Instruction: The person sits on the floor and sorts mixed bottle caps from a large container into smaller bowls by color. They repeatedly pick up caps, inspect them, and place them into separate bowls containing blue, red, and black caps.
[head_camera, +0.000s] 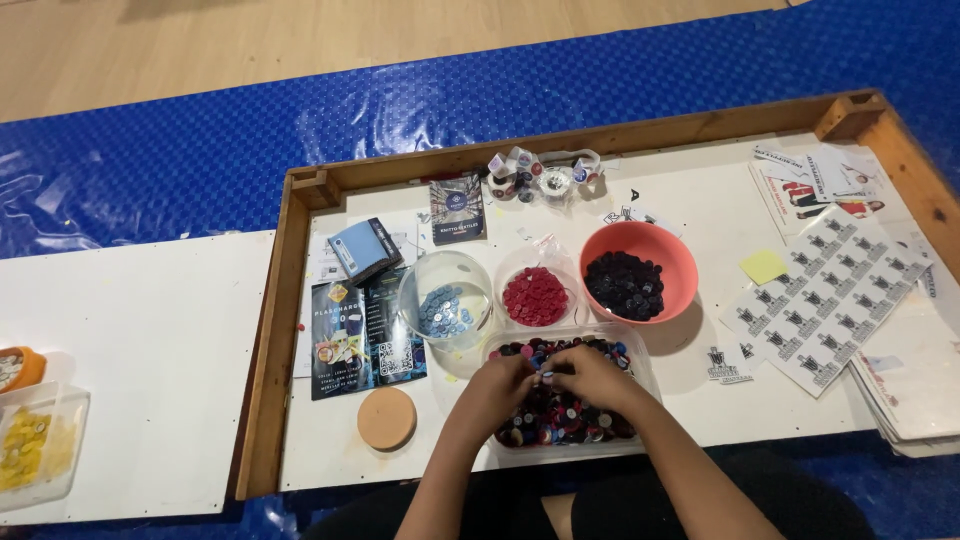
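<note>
Mixed buttons (560, 415) fill the clear tray (640, 365) at the tabletop's near edge; they look small, hard and slippery, best pinched by their rims. My left hand (497, 388) and right hand (597, 376) meet over them, fingertips together on one.

Dark glossy leaflet (362, 335) at tray's left, blue card box (364, 250) above it; white sticker sheet (825, 298) and yellow note (764, 266) on right.

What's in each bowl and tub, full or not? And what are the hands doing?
Clear tub: heaped with mixed buttons.
Clear bowl: a few blue buttons.
Small clear bowl: red buttons.
Orange bowl: dark buttons, partly filled.
Left hand: in the tub.
Right hand: in the tub.
</note>
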